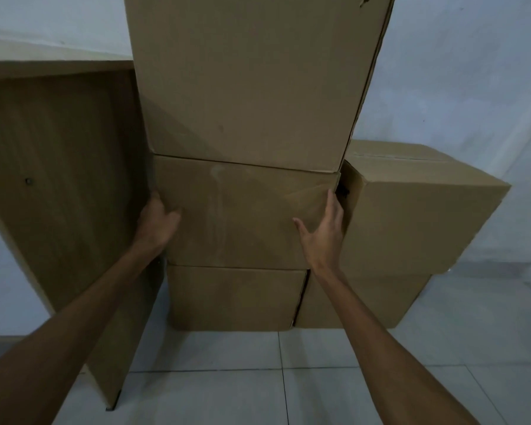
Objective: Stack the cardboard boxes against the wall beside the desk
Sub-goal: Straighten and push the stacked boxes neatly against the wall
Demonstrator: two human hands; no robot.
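Three brown cardboard boxes stand stacked against the wall right beside the desk: a tall top box [246,84], a middle box [242,216] and a bottom box [233,297]. My left hand [157,222] grips the middle box's left edge, fingers wrapped round the corner next to the desk panel. My right hand [322,233] lies flat on the middle box's right front corner, fingers spread. To the right stands a second stack: an upper box [411,216] on a lower box [390,299], the lower one partly hidden by my right forearm.
The wooden desk side panel [62,185] stands close on the left, touching the stack. Behind is a pale wall [460,87]. Light floor tiles [227,378] spread in front of the boxes.
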